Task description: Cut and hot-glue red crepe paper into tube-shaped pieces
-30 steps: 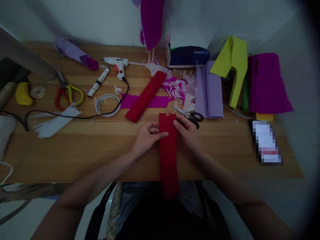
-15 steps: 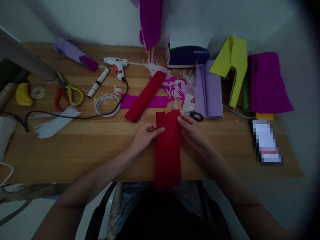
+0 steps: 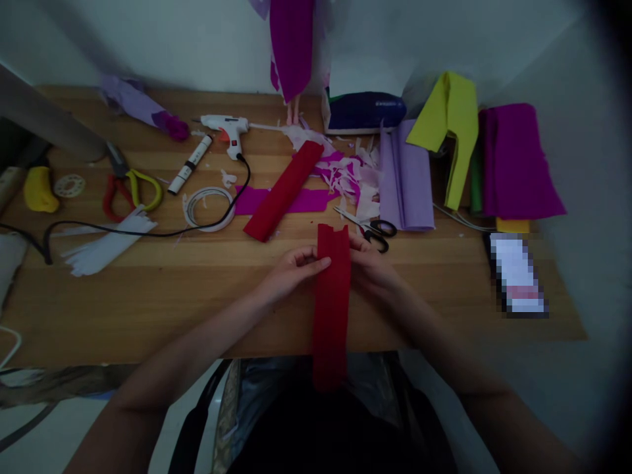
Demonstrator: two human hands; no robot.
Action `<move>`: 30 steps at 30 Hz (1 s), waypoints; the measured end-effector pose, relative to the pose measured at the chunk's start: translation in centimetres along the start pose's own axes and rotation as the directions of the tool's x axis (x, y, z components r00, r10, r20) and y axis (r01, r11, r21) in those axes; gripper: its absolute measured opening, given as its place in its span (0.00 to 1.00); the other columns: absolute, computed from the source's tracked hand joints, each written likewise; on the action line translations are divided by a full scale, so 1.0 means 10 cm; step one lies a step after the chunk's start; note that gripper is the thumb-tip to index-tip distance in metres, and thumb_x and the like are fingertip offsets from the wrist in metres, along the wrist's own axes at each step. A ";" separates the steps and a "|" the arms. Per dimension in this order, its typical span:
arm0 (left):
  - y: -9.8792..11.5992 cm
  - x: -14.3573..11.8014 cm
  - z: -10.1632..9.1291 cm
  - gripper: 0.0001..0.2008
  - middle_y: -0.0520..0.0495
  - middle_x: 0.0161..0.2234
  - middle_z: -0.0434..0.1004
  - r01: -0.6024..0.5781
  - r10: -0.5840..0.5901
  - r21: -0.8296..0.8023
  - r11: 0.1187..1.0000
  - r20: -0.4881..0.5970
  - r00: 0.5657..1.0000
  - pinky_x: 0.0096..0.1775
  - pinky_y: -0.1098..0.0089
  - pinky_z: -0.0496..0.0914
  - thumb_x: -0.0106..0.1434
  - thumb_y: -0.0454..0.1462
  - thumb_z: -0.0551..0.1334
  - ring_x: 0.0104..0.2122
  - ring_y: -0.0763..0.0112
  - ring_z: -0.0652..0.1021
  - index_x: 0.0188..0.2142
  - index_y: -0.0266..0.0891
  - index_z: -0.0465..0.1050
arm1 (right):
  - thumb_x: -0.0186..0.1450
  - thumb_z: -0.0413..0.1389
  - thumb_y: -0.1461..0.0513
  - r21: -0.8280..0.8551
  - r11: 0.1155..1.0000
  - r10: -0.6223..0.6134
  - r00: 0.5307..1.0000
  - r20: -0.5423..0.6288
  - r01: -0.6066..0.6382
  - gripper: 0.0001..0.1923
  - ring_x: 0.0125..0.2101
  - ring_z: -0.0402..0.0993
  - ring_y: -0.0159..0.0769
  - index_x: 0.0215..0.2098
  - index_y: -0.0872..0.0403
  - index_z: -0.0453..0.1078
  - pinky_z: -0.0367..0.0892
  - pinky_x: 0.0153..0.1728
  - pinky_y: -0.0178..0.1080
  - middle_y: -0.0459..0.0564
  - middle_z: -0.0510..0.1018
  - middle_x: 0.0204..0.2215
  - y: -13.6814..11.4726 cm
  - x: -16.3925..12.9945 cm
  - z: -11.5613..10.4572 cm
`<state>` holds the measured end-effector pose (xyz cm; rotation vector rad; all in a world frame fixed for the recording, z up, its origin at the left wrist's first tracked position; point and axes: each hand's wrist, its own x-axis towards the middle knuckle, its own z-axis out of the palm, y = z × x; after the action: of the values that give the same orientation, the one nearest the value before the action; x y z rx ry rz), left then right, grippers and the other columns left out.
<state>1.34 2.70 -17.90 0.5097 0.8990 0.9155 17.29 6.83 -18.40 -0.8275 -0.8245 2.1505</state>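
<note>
A strip of red crepe paper [image 3: 332, 309] hangs lengthwise between my hands, its lower end past the table's front edge. My left hand [image 3: 297, 268] pinches its left side near the top, thumb in front. On the opposite edge my right hand [image 3: 372, 263] grips the strip, its fingertips partly hidden behind the paper. Just beyond the right hand lie black-handled scissors [image 3: 379, 228]. A folded red paper roll [image 3: 284, 191] rests across a magenta paper strip [image 3: 311, 201] farther back.
Paper scraps [image 3: 353, 174], a lilac paper roll [image 3: 407, 174] and a tissue pack [image 3: 365, 110] stand behind. A white glue gun [image 3: 230, 128], marker [image 3: 190, 164], tape roll [image 3: 210, 207] and pliers [image 3: 121, 174] lie left. A phone [image 3: 516, 273] is at right.
The red strip in my hands looks narrower, its right side drawn back. My hands have come slightly closer together, and more of the scissors shows. The view has shifted a little.
</note>
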 end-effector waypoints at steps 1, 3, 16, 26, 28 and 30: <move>0.00 0.00 0.00 0.16 0.51 0.32 0.80 0.023 -0.023 -0.025 0.999 0.010 1.000 0.39 0.74 0.68 0.47 0.41 0.74 0.31 0.76 0.76 0.33 0.36 0.77 | 0.52 0.67 0.61 -0.005 1.000 -0.007 1.000 0.017 0.007 0.13 0.34 0.77 0.30 0.36 0.48 0.75 0.71 0.37 0.33 0.43 0.81 0.35 -0.01 -0.01 0.00; 0.00 -0.01 0.00 0.17 0.51 0.32 0.80 0.043 -0.042 -0.041 0.998 0.011 0.999 0.39 0.74 0.69 0.46 0.40 0.75 0.31 0.77 0.77 0.34 0.36 0.77 | 0.52 0.67 0.61 -0.031 0.999 -0.031 0.999 0.028 0.032 0.14 0.37 0.77 0.32 0.37 0.48 0.75 0.71 0.40 0.35 0.43 0.81 0.36 -0.02 -0.01 0.01; 0.05 -0.02 0.01 0.13 0.48 0.31 0.82 -0.044 0.073 0.196 0.980 -0.138 0.988 0.37 0.70 0.71 0.48 0.42 0.73 0.29 0.72 0.79 0.28 0.36 0.77 | 0.57 0.63 0.53 -0.585 0.802 -0.196 0.978 -0.065 0.122 0.10 0.42 0.77 0.39 0.35 0.48 0.80 0.70 0.49 0.44 0.46 0.83 0.34 -0.24 0.01 -0.09; 0.01 0.01 -0.02 0.15 0.48 0.29 0.81 -0.046 0.073 0.183 0.982 -0.143 0.987 0.33 0.73 0.69 0.48 0.44 0.73 0.27 0.74 0.77 0.28 0.35 0.77 | 0.54 0.66 0.56 -0.511 0.855 -0.211 0.961 -0.181 0.091 0.08 0.32 0.77 0.33 0.32 0.49 0.80 0.72 0.38 0.38 0.45 0.83 0.33 -0.21 -0.02 -0.03; 0.00 0.01 -0.01 0.14 0.49 0.28 0.81 -0.045 0.068 0.154 0.987 -0.149 0.987 0.32 0.75 0.69 0.49 0.44 0.73 0.26 0.75 0.76 0.28 0.36 0.76 | 0.53 0.66 0.56 -0.514 0.853 -0.208 0.960 -0.185 0.086 0.10 0.31 0.77 0.34 0.32 0.50 0.80 0.72 0.37 0.39 0.46 0.83 0.33 -0.20 -0.01 -0.03; -0.01 0.00 0.00 0.14 0.50 0.28 0.80 -0.047 0.071 0.141 0.989 -0.165 0.984 0.31 0.75 0.68 0.49 0.43 0.72 0.25 0.76 0.76 0.28 0.36 0.76 | 0.53 0.66 0.56 -0.517 0.853 -0.207 0.959 -0.194 0.079 0.10 0.31 0.77 0.35 0.32 0.51 0.79 0.72 0.36 0.39 0.47 0.83 0.32 -0.20 -0.01 -0.03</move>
<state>1.38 2.65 -17.95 0.5849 1.1124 0.9661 18.28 7.97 -17.06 -1.2204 -1.3012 1.6690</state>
